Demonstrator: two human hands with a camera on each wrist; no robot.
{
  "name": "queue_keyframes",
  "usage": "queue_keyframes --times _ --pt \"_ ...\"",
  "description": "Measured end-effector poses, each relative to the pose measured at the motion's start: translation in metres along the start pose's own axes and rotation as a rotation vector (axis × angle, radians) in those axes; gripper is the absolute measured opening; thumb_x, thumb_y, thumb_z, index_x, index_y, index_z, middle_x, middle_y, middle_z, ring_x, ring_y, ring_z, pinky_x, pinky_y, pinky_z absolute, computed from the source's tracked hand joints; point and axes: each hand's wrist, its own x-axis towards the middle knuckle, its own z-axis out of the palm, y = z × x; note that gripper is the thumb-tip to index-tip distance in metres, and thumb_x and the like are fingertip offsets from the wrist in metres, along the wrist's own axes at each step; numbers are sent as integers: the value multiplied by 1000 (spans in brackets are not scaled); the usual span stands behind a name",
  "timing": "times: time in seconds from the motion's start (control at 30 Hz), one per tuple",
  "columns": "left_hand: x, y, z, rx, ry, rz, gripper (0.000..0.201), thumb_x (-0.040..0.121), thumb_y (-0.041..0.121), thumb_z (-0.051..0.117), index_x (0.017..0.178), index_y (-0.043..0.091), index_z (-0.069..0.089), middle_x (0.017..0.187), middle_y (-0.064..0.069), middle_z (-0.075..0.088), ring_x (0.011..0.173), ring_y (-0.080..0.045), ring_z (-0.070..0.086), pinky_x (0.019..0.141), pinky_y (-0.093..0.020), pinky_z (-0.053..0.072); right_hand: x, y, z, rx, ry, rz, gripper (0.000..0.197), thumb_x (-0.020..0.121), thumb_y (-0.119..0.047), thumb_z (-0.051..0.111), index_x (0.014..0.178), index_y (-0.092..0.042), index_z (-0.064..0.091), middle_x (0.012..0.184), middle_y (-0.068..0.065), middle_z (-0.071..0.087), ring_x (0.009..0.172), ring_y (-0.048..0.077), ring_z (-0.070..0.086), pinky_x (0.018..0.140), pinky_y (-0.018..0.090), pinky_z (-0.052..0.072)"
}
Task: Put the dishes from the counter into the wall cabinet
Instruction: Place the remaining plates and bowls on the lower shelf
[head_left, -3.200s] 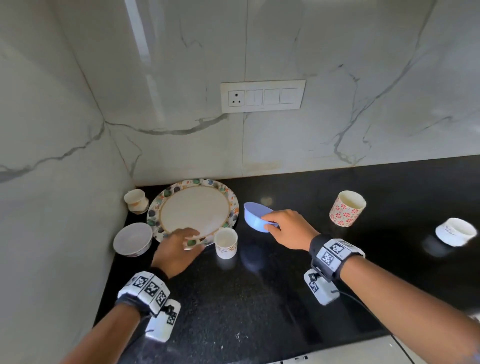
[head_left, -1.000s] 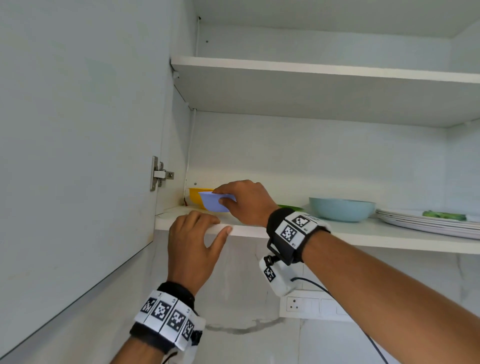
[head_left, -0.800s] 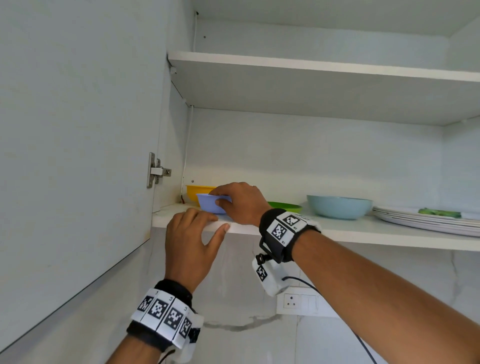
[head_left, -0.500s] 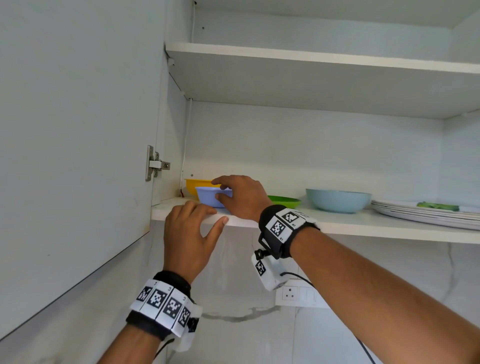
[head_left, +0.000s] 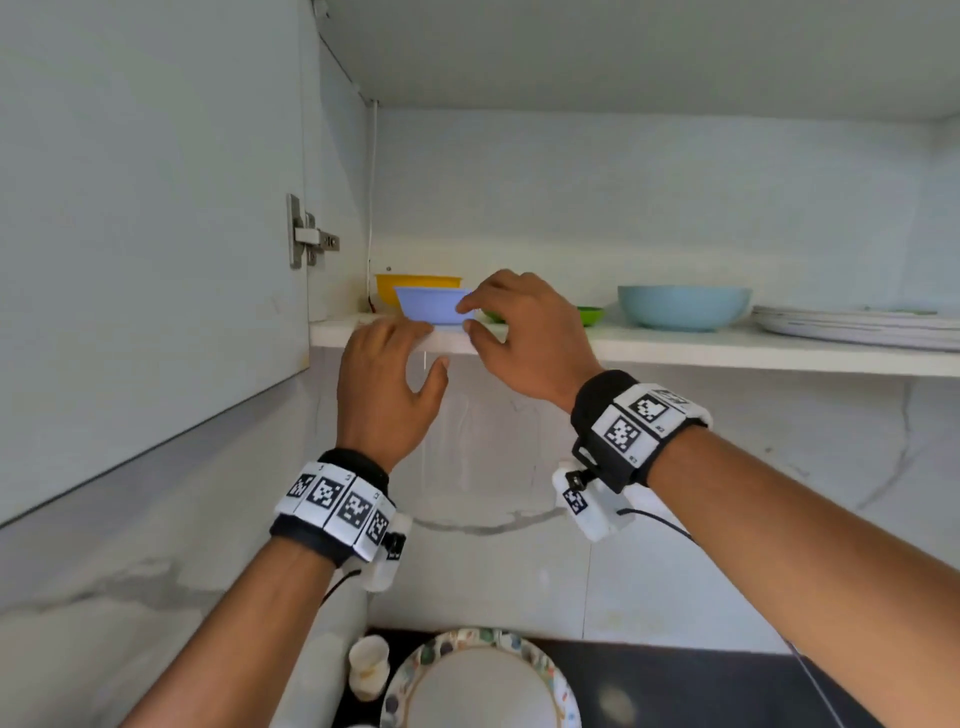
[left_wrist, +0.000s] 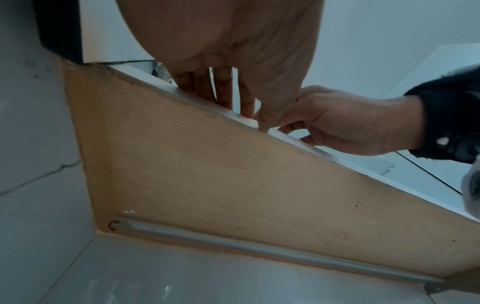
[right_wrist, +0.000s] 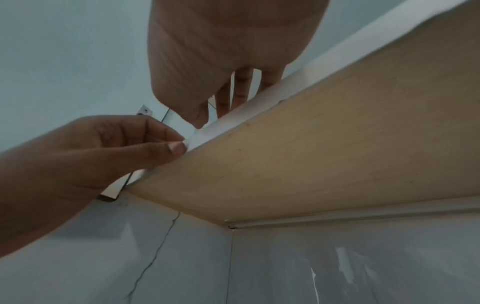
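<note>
The small blue bowl (head_left: 431, 306) stands on the wall cabinet's bottom shelf (head_left: 727, 349), just in front of a yellow bowl (head_left: 415, 283). My right hand (head_left: 467, 314) is at the bowl's right side. Its fingers are loose, with the fingertips at the rim and the thumb by the shelf's front edge. My left hand (head_left: 410, 343) rests with straight fingers (left_wrist: 223, 92) on the shelf's front edge, thumb spread below. Both wrist views show only the shelf's underside and the hands; the bowl is hidden there. Below on the black counter lie a flower-rimmed plate (head_left: 483, 680) and a small cup (head_left: 369, 665).
The cabinet door (head_left: 145, 208) stands open at the left on its hinge (head_left: 309, 236). Further right on the shelf are a green dish (head_left: 591, 314), a large pale blue bowl (head_left: 683, 306) and a stack of plates (head_left: 857, 327). A marble wall runs below.
My right hand set the blue bowl on the shelf and has drawn back to its right side. The left hand stays on the shelf edge. The view has tipped down, and the counter shows.
</note>
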Motion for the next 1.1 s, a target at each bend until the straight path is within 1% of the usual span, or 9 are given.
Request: queue_keyframes --times 0.1,0.17,0.27,0.4,0.53,0.67,0.8,0.93,1.1 --pt "-31 5 2 -28 18 -62 45 87 26 66 128 11 57 141 -15 47 131 -30 41 110 -32 30 -30 -1 -12 26 71 -27 18 85 -21 62 98 -19 74 99 0 67 86 25 58 66 39 51" --pt "-59 6 7 -63 -16 -110 50 86 24 67 133 13 53 149 -15 37 135 -29 35 111 -29 25 -53 0 -17 15 61 -38 17 85 -19 62 97 -18 74 98 0 68 86 26 58 66 39 50" --pt "-104 -3 18 -58 -195 -159 54 87 26 68 136 15 50 151 -14 33 136 -29 33 109 -32 28 -92 3 -15 3 -90 -4 15 86 -22 63 96 -23 74 97 -5 67 87 20 56 62 37 51" --pt "-172 -21 28 -12 -414 -264 48 84 36 61 128 17 58 141 -12 45 128 -31 40 102 -39 38 -151 5 1 41 -458 108 19 88 -30 56 97 -28 72 95 -9 67 88 17 56 67 38 52" --pt "-248 -32 26 3 -604 -403 29 82 35 64 107 21 68 118 -5 59 110 -29 52 87 -35 45 -217 0 28 74 -765 189 18 88 -29 57 99 -30 72 99 -10 68 94 17 60 75 36 51" --pt "-321 -38 15 30 -852 -528 11 80 30 70 89 26 72 102 -2 64 97 -28 61 78 -37 52 -278 -15 61 110 -1014 250 21 87 -27 57 101 -33 72 99 -12 69 95 17 62 70 29 44" --pt "-379 -36 -4 92 -1064 -557 25 80 47 62 92 27 71 102 -1 63 98 -26 60 79 -41 52 -327 -42 96 149 -1134 283 23 85 -28 56 100 -33 73 100 -13 71 93 17 64 76 33 52" --pt "-420 -37 -18 139 -1189 -628 49 82 58 62 121 29 60 126 4 54 117 -21 50 90 -38 50 -351 -75 130 213 -1219 263 24 89 -29 55 107 -33 71 109 -7 69 98 23 63 71 35 51" --pt "-452 -45 -27 199 -1398 -659 81 68 81 53 134 33 49 141 5 43 127 -22 42 98 -43 45 -369 -113 174 259 -1243 303 36 90 -28 56 126 -33 61 128 -1 60 111 29 58 79 38 50"
